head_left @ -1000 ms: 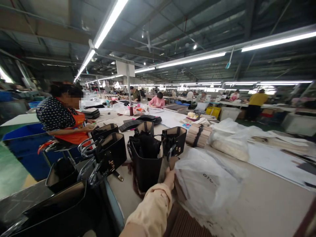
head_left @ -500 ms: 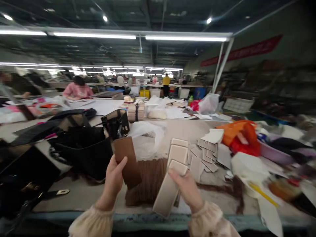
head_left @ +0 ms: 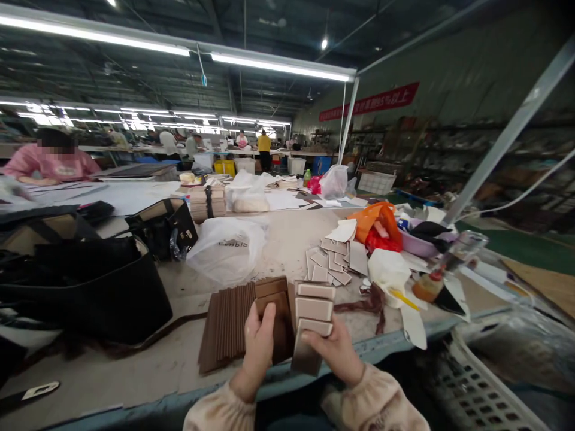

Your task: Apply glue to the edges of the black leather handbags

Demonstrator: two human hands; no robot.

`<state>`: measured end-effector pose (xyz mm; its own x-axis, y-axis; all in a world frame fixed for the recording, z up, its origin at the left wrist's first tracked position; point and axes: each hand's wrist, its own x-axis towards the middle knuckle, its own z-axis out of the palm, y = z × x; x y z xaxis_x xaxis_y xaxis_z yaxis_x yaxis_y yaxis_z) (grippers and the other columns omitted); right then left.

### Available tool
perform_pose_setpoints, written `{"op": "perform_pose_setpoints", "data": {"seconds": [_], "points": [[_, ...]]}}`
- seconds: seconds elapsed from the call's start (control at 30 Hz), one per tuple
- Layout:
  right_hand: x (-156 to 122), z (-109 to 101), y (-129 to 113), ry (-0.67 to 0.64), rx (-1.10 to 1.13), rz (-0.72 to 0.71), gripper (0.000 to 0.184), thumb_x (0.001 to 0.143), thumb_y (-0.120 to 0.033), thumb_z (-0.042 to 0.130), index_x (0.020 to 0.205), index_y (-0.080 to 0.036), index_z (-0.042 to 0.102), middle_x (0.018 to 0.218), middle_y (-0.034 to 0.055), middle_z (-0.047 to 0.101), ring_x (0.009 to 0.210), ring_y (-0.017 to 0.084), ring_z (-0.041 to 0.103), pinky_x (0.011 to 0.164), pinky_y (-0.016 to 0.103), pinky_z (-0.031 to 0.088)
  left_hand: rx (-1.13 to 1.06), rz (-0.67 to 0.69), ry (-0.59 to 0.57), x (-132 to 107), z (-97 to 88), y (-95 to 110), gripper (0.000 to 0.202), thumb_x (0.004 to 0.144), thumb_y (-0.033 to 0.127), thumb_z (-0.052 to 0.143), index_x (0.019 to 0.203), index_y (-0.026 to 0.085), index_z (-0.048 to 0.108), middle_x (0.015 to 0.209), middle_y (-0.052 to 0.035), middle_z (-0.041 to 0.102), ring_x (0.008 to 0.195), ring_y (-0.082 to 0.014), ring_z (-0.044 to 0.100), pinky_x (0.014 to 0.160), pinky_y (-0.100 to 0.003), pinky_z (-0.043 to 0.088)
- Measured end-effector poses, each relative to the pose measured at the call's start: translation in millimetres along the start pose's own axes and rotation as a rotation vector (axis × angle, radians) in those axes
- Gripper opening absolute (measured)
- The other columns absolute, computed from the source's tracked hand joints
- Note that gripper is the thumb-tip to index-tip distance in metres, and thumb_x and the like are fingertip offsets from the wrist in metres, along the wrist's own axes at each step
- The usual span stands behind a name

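My left hand is closed on a brown rectangular panel, thumb on its face. Just to the left, a row of similar brown panels lies overlapped along the table's front. In my right hand is a beige panel with a pale edge, gripped between thumb and fingers. More beige panels show fanned out above it; whether the same hand holds them, I cannot tell. The two hands are close together, brown and beige pieces side by side.
Black handbags stand at left, by a white plastic bag. Loose beige pieces are heaped beyond my right hand, near an orange bag and a glue bottle. A white basket stands below the table edge. A co-worker in pink sits across.
The view has turned right. My left hand has brought the brown panel from the left side of the row to its right end, close beside the beige panels in my right hand.
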<state>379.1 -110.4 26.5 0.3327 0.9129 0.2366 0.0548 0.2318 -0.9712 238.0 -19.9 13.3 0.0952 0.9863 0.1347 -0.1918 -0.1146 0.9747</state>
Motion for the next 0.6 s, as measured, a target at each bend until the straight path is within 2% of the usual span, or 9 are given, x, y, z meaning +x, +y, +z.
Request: {"op": "perform_pose_setpoints", "data": {"seconds": [0.07, 0.13, 0.2, 0.27, 0.37, 0.43, 0.5, 0.6], "points": [[-5, -21, -3, 0.048, -0.031, 0.049, 0.039, 0.072, -0.038, 0.076, 0.103, -0.018, 0.062, 0.098, 0.0094, 0.072, 0.088, 0.023, 0.068, 0.082, 0.037, 0.055, -0.001, -0.007, -0.053, 0, 22.3, 2, 0.046, 0.087, 0.050, 0.054, 0.117, 0.014, 0.058, 0.113, -0.0108, 0.066, 0.104, -0.0219, 0.060, 0.097, -0.035, 0.043], [-12, -34, 1, 0.070, -0.064, 0.111, 0.037, 0.073, -0.041, 0.075, 0.099, -0.017, 0.063, 0.097, 0.0118, 0.073, 0.087, 0.025, 0.068, 0.081, 0.039, 0.056, -0.033, -0.019, -0.201, -10, 43.6, -2, 0.043, 0.090, 0.047, 0.052, 0.117, 0.014, 0.057, 0.116, -0.0120, 0.065, 0.105, -0.0217, 0.060, 0.098, -0.035, 0.043], [-21, -42, 11, 0.115, -0.086, 0.137, 0.039, 0.074, -0.043, 0.073, 0.100, -0.016, 0.063, 0.099, 0.0127, 0.072, 0.089, 0.026, 0.068, 0.080, 0.040, 0.056, -0.071, -0.028, -0.358, -25, 60.1, -8, 0.042, 0.093, 0.047, 0.045, 0.114, 0.013, 0.058, 0.118, -0.0132, 0.064, 0.106, -0.0217, 0.060, 0.098, -0.035, 0.043], [-30, -47, 21, 0.200, -0.126, 0.121, 0.043, 0.072, -0.042, 0.075, 0.104, -0.017, 0.060, 0.101, 0.0125, 0.071, 0.090, 0.027, 0.067, 0.080, 0.041, 0.055, -0.075, -0.006, -0.429, -40, 69.9, -15, 0.048, 0.096, 0.049, 0.036, 0.120, 0.012, 0.055, 0.121, -0.0150, 0.062, 0.111, -0.0229, 0.058, 0.102, -0.037, 0.041], [-32, -55, 28, 0.314, -0.218, 0.050, 0.048, 0.069, -0.040, 0.078, 0.106, -0.018, 0.056, 0.097, 0.0116, 0.070, 0.086, 0.026, 0.067, 0.078, 0.040, 0.055, 0.050, 0.120, -0.417, -48, 76.7, -17, 0.060, 0.094, 0.055, 0.034, 0.132, 0.010, 0.047, 0.133, -0.0184, 0.052, 0.126, -0.0264, 0.047, 0.112, -0.043, 0.030], [-26, -61, 24, 0.376, -0.259, -0.040, 0.051, 0.069, -0.038, 0.078, 0.108, -0.018, 0.053, 0.097, 0.0106, 0.069, 0.085, 0.024, 0.066, 0.076, 0.038, 0.055, 0.094, 0.212, -0.426, -45, 82.0, -9, 0.066, 0.091, 0.059, 0.039, 0.136, 0.011, 0.041, 0.140, -0.0185, 0.045, 0.133, -0.0283, 0.038, 0.115, -0.045, 0.024], [-16, -66, 20, 0.440, -0.297, -0.150, 0.052, 0.071, -0.037, 0.077, 0.111, -0.019, 0.050, 0.098, 0.0098, 0.067, 0.085, 0.023, 0.065, 0.077, 0.037, 0.054, 0.016, 0.263, -0.497, -37, 90.5, 2, 0.071, 0.087, 0.057, 0.048, 0.141, 0.013, 0.033, 0.144, -0.0173, 0.039, 0.136, -0.0288, 0.034, 0.116, -0.044, 0.024], [-4, -71, 28, 0.448, -0.329, -0.261, 0.053, 0.074, -0.035, 0.074, 0.116, -0.020, 0.046, 0.102, 0.0097, 0.063, 0.087, 0.022, 0.064, 0.080, 0.037, 0.052, -0.176, 0.227, -0.600, -30, 104.6, 6, 0.079, 0.085, 0.052, 0.057, 0.145, 0.014, 0.022, 0.140, -0.0176, 0.044, 0.131, -0.0284, 0.042, 0.112, -0.043, 0.031]]}}
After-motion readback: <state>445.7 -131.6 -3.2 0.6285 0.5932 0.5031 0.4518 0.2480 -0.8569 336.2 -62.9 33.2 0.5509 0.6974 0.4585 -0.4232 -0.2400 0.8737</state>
